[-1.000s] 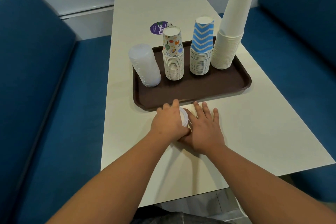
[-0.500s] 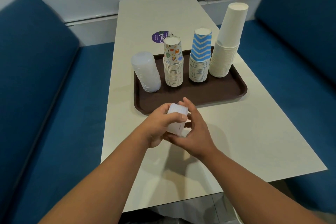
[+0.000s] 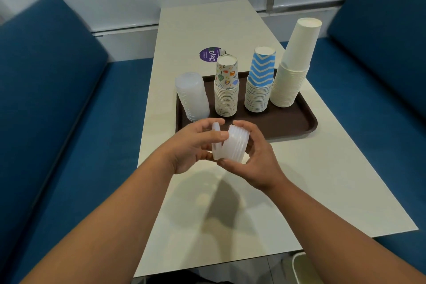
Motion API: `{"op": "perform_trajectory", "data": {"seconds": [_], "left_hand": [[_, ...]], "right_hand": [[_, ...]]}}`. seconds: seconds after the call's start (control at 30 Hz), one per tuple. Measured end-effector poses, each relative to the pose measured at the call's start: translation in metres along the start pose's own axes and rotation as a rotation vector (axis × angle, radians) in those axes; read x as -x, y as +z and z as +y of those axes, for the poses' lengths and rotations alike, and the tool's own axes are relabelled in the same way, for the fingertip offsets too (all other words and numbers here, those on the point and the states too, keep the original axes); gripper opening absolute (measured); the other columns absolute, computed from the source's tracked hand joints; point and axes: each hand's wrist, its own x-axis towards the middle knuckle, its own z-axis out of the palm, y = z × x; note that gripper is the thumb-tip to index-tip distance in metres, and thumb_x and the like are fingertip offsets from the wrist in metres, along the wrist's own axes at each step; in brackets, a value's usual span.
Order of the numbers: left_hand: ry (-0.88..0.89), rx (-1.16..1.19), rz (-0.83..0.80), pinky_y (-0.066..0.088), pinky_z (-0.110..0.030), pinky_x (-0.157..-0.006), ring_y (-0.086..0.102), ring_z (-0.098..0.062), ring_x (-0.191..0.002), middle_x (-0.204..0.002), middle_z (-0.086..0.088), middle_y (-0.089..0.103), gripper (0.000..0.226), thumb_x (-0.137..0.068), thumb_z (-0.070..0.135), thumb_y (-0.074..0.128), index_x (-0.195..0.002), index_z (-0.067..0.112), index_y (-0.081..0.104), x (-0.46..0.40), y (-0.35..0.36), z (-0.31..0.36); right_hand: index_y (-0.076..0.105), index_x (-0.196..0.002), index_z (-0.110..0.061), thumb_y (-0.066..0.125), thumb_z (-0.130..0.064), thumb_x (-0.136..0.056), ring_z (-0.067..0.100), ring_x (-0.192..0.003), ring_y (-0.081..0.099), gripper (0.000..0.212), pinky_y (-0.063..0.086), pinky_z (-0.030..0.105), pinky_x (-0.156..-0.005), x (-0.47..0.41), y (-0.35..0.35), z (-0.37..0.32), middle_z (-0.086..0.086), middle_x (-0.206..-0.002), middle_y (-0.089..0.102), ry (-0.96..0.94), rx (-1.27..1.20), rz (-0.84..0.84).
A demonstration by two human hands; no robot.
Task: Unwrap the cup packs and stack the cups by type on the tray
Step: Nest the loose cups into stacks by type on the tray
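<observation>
Both hands hold a short stack of clear cups (image 3: 232, 144) in the air above the table (image 3: 311, 180), just before the near edge of the brown tray (image 3: 299, 127). The stack lies on its side, its long axis running left to right. The left hand (image 3: 193, 145) curls round the left end, where one cup (image 3: 216, 140) tilts away from the rest; the right hand (image 3: 255, 159) cups the right end. On the tray stand four upright stacks, rims down: clear (image 3: 191, 97), patterned (image 3: 226, 86), blue zigzag (image 3: 260, 80), white (image 3: 292, 64).
</observation>
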Motion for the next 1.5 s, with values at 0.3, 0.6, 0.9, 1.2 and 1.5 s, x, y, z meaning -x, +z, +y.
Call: {"op": "perform_trajectory", "data": {"seconds": [0.3, 0.6, 0.9, 1.2, 1.5], "left_hand": [[0.018, -0.005, -0.054, 0.057, -0.037, -0.088, 0.068, -0.020, -0.102, -0.111, 0.001, 0.071, 0.056, -0.076, 0.031, 0.067, -0.130, 0.017, 0.060, 0.001, -0.001, 0.004], [0.059, 0.045, 0.006, 0.057, -0.041, -0.081, 0.070, -0.022, -0.091, -0.097, 0.001, 0.073, 0.039, -0.073, 0.026, 0.069, -0.112, 0.020, 0.066, 0.004, -0.008, 0.002], [0.033, 0.012, -0.025, 0.056, -0.035, -0.072, 0.069, -0.028, -0.098, -0.113, -0.003, 0.068, 0.050, -0.070, 0.022, 0.076, -0.118, 0.020, 0.062, 0.001, -0.017, 0.002], [0.188, -0.484, 0.221, 0.055, -0.042, -0.083, 0.066, -0.026, -0.094, -0.113, -0.006, 0.058, 0.067, -0.055, 0.036, 0.080, -0.119, 0.040, 0.058, -0.009, -0.067, 0.071], [0.085, -1.300, 0.214, 0.042, -0.029, -0.082, 0.045, -0.018, -0.104, -0.142, -0.001, 0.044, 0.072, -0.080, 0.025, 0.074, -0.143, 0.035, 0.040, -0.093, -0.096, 0.120]], "right_hand": [[0.048, -0.123, -0.051, 0.088, -0.038, -0.061, 0.016, -0.113, 0.058, 0.075, 0.057, 0.042, -0.087, -0.008, -0.002, -0.006, -0.014, -0.126, 0.054, -0.033, 0.026, -0.050], [0.050, -0.129, -0.040, 0.088, -0.043, -0.060, 0.019, -0.113, 0.059, 0.079, 0.056, 0.047, -0.089, -0.012, 0.001, -0.005, -0.011, -0.129, 0.055, -0.009, -0.038, -0.054], [0.050, -0.123, -0.039, 0.086, -0.039, -0.060, 0.014, -0.105, 0.061, 0.072, 0.058, 0.038, -0.085, -0.017, 0.009, -0.008, -0.020, -0.116, 0.057, -0.008, -0.067, -0.045], [0.052, -0.126, -0.034, 0.087, -0.040, -0.059, 0.010, -0.107, 0.059, 0.076, 0.055, 0.030, -0.085, -0.027, 0.017, 0.009, -0.007, -0.125, 0.055, 0.030, -0.101, 0.033], [0.048, -0.124, -0.047, 0.086, -0.050, -0.058, 0.011, -0.114, 0.055, 0.076, 0.055, 0.042, -0.093, -0.039, 0.028, 0.019, -0.020, -0.124, 0.052, 0.096, -0.002, 0.045]]}}
